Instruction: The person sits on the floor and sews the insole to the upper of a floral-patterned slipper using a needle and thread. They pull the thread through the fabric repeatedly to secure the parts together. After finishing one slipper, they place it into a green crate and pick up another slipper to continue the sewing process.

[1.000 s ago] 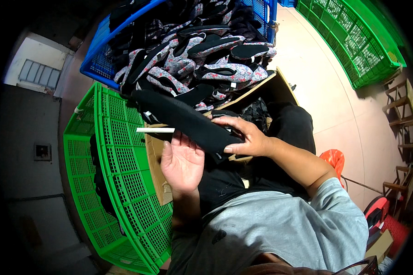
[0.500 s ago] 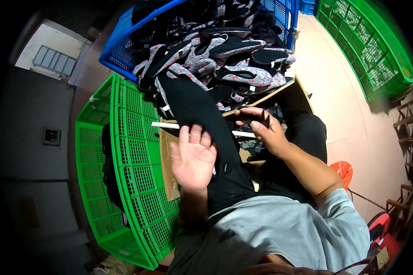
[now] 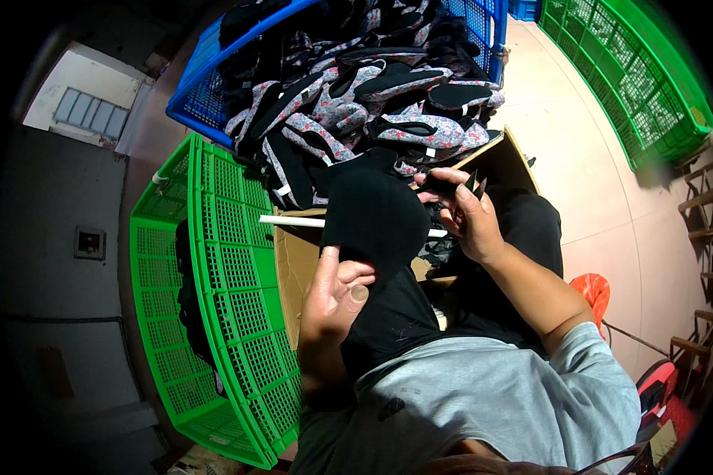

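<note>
A slipper [image 3: 376, 210] with a broad black sole hangs in front of me, sole side toward me, over the white rod. My left hand [image 3: 331, 294] is closed on its near end, the fingers partly hidden behind it and the thumb bent across. To the right, my right hand [image 3: 477, 226] grips a small dark tool with pointed tips [image 3: 475, 184], which looks like thread snips. Its fingertips are by the slipper's right edge; whether they touch cannot be made out. Beyond lies a heap of floral slippers [image 3: 416, 129] with black soles.
The heap fills a blue crate [image 3: 184, 101]. A white rod [image 3: 285, 222] crosses above a cardboard box [image 3: 291, 273]. At the left stands a green crate [image 3: 249, 297] with dark items; another green crate [image 3: 650, 95] is far right. An orange-red bag [image 3: 590, 291] sits right of my arm.
My left hand has turned from palm-up with spread fingers to gripping the slipper's near end. The slipper has swung round and looks shorter. My right hand has moved slightly, its tool's tips now pointing up.
</note>
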Demonstrator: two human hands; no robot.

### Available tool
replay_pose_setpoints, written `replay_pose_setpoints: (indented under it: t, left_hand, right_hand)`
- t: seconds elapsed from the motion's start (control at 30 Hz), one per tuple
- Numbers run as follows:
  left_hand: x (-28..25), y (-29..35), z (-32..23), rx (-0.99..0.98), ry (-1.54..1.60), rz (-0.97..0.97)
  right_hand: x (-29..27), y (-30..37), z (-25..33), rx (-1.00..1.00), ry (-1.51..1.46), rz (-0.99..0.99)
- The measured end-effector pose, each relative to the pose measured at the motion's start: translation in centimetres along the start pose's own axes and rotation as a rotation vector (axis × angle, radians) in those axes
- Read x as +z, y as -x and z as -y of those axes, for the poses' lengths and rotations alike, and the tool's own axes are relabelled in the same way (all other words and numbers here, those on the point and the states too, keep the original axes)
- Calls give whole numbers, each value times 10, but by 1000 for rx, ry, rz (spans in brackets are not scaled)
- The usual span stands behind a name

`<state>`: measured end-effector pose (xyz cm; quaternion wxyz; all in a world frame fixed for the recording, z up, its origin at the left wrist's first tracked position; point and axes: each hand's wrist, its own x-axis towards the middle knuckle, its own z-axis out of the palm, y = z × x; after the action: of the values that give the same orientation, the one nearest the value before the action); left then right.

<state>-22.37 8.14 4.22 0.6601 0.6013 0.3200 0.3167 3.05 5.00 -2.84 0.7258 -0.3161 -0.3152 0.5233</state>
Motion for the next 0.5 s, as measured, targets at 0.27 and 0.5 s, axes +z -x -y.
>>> replay_pose_setpoints:
  t: [0.27,0.5]
  left_hand:
    - [3,-5,4,-94,-665,78]
    - [5,-6,53,-138,-150,8]
  right_hand:
    - [0,2,-8,176,-22,56]
    - [1,3,-19,375,-62,-59]
